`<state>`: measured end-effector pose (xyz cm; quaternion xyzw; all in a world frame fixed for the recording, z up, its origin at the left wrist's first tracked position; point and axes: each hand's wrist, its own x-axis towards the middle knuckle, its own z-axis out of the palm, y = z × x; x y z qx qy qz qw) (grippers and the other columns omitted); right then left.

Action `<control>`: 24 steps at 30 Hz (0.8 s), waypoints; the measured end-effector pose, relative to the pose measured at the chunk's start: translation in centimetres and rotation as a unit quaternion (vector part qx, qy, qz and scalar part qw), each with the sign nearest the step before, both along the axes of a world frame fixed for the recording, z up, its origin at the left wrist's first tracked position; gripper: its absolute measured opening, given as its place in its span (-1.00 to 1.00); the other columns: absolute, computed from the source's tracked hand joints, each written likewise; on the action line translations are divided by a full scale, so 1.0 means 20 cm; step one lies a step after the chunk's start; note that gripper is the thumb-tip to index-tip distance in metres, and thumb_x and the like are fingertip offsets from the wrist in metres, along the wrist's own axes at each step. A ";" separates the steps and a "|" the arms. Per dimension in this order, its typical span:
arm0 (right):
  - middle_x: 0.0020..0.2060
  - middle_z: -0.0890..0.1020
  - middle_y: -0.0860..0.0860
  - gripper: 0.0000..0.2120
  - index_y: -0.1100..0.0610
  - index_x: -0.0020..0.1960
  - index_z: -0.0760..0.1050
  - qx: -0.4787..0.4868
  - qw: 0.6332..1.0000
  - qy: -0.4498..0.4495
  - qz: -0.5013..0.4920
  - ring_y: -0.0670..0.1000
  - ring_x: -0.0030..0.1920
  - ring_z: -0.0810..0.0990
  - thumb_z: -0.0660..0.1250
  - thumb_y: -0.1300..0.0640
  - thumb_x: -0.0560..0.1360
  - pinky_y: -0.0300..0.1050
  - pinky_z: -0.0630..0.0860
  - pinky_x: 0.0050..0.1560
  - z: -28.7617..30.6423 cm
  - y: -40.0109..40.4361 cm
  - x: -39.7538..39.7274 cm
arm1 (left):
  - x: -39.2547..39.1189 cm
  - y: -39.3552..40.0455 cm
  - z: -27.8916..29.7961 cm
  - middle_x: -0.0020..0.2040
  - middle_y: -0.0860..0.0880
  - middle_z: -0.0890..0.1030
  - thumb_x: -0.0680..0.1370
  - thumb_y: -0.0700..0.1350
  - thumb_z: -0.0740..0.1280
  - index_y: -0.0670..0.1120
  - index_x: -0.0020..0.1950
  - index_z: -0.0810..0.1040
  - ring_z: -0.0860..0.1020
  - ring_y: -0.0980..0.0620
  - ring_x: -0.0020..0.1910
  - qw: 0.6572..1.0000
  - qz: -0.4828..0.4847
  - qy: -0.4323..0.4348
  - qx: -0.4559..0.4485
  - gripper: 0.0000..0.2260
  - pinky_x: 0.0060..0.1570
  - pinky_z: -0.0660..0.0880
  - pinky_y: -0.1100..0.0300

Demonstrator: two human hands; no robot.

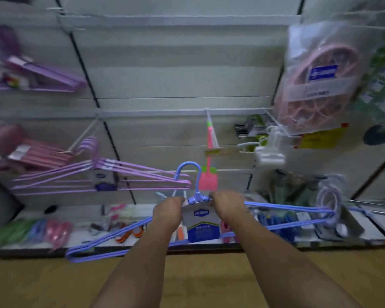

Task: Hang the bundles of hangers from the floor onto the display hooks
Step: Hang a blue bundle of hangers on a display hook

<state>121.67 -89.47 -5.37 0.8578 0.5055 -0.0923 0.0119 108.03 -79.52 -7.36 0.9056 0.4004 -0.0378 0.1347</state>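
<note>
While both hands grip blue hanger bundle (196, 200), left hand (168, 210), right hand (226, 204)

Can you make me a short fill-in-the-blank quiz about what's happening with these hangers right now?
1. Both hands, left hand and right hand, hold a bundle of ____ hangers.
2. The purple hangers hang to the ____ of the held bundle.
3. The bundle's hook points ____.

Missing words: blue; left; up
</note>
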 end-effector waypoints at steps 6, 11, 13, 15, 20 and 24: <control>0.06 0.62 0.12 -0.77 0.12 0.17 0.52 -0.001 1.000 0.014 0.021 0.15 0.08 0.59 0.14 0.11 0.63 -0.07 0.45 -0.06 0.00 0.41 -0.37 | -0.44 0.38 -0.02 -0.02 -0.09 0.61 0.56 -0.18 0.22 -0.04 0.06 0.50 0.57 -0.10 -0.02 0.999 0.041 0.003 0.003 -0.87 -0.10 0.46 0.09; 0.06 0.62 0.10 -0.78 0.10 0.14 0.54 0.002 1.000 0.011 0.027 0.15 0.08 0.59 0.16 0.09 0.61 -0.07 0.47 -0.05 -0.02 0.69 -0.62 | -0.71 0.62 -0.03 0.00 -0.09 0.61 0.58 -0.20 0.19 -0.03 0.09 0.49 0.57 -0.10 -0.02 0.998 0.057 -0.018 0.018 -0.84 -0.10 0.47 0.09; 0.06 0.62 0.11 -0.76 0.11 0.16 0.53 -0.011 0.999 0.018 0.032 0.15 0.09 0.58 0.15 0.07 0.62 -0.05 0.48 0.00 -0.03 0.78 -0.70 | -0.82 0.69 -0.05 0.03 -0.10 0.60 0.57 -0.23 0.19 -0.04 0.14 0.48 0.57 -0.12 0.00 0.997 0.064 -0.033 0.011 -0.80 -0.10 0.48 0.08; 0.08 0.61 0.11 -0.75 0.11 0.19 0.52 -0.021 0.999 0.020 0.038 0.14 0.10 0.58 0.14 0.07 0.63 -0.04 0.48 0.02 -0.04 0.85 -0.76 | -0.91 0.76 -0.08 0.09 -0.10 0.59 0.57 -0.22 0.19 -0.04 0.20 0.47 0.56 -0.12 0.04 0.996 0.073 -0.051 -0.001 -0.77 -0.12 0.46 0.09; 0.09 0.60 0.09 -0.74 0.09 0.20 0.51 -0.029 0.998 0.004 0.056 0.11 0.10 0.58 0.12 0.04 0.64 -0.04 0.48 0.03 -0.08 1.03 -0.85 | -1.02 0.90 -0.15 0.18 -0.08 0.58 0.57 -0.20 0.21 -0.02 0.32 0.47 0.54 -0.10 0.11 0.990 0.108 -0.085 -0.018 -0.68 -0.01 0.49 0.09; 0.07 0.61 0.08 -0.74 0.08 0.19 0.51 -0.021 0.998 0.022 0.058 0.10 0.09 0.57 0.13 0.03 0.63 -0.10 0.43 -0.03 -0.11 1.19 -0.85 | -1.04 1.04 -0.17 0.11 -0.09 0.59 0.60 -0.20 0.12 0.02 0.30 0.49 0.54 -0.12 0.07 0.988 0.126 -0.085 0.004 -0.68 -0.08 0.46 0.11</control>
